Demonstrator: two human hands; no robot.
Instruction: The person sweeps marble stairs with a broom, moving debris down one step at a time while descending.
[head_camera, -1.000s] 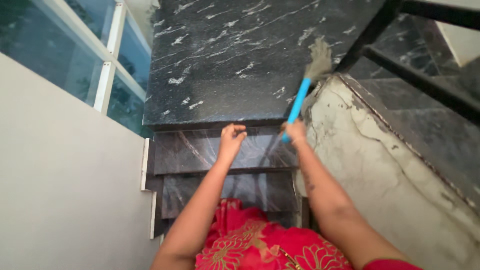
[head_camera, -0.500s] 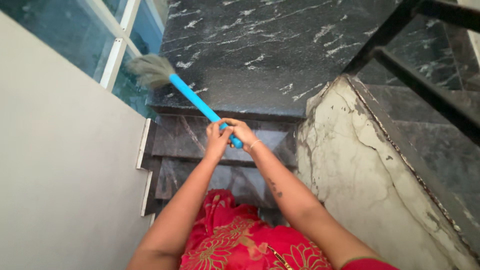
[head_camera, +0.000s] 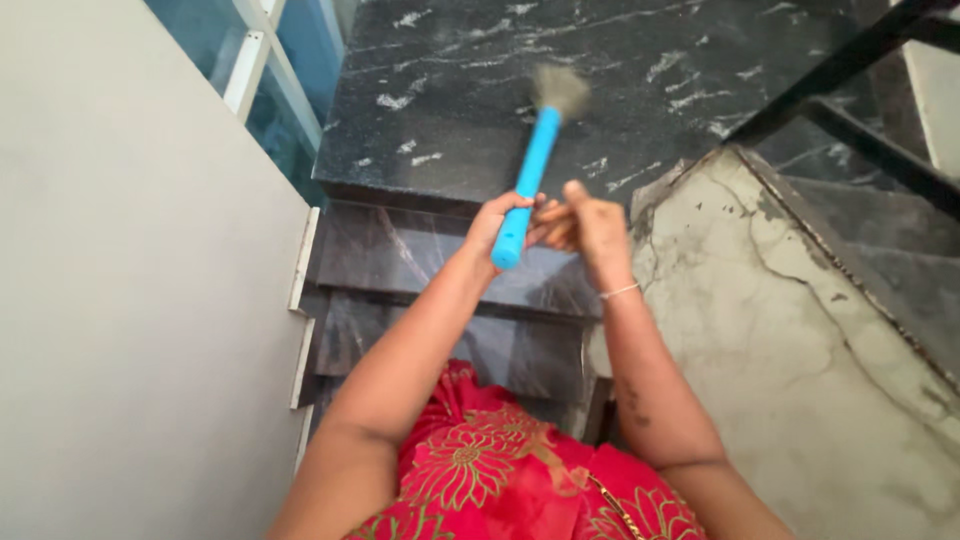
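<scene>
A short broom with a blue handle (head_camera: 530, 170) and blurred grey-brown bristles (head_camera: 560, 88) points up over the black marble landing (head_camera: 450, 100). My left hand (head_camera: 497, 222) is closed around the lower end of the handle. Just to its right is my right hand (head_camera: 592, 228), fingers spread and its fingertips near the left hand's fingers. The right hand has no grip on the handle. A thin bangle sits on the right wrist.
Dark marble steps (head_camera: 400, 260) lead down from the landing toward me. A white wall (head_camera: 130, 300) is on the left, with a white-framed window (head_camera: 270, 60) above it. A cracked plaster stair side (head_camera: 790, 330) and black metal railing (head_camera: 850, 60) are on the right. My red flowered garment (head_camera: 480, 470) is below.
The broom swung from the right of the landing to the far left, then back to the middle. It passed from my right hand to my left, and the right hand opened.
</scene>
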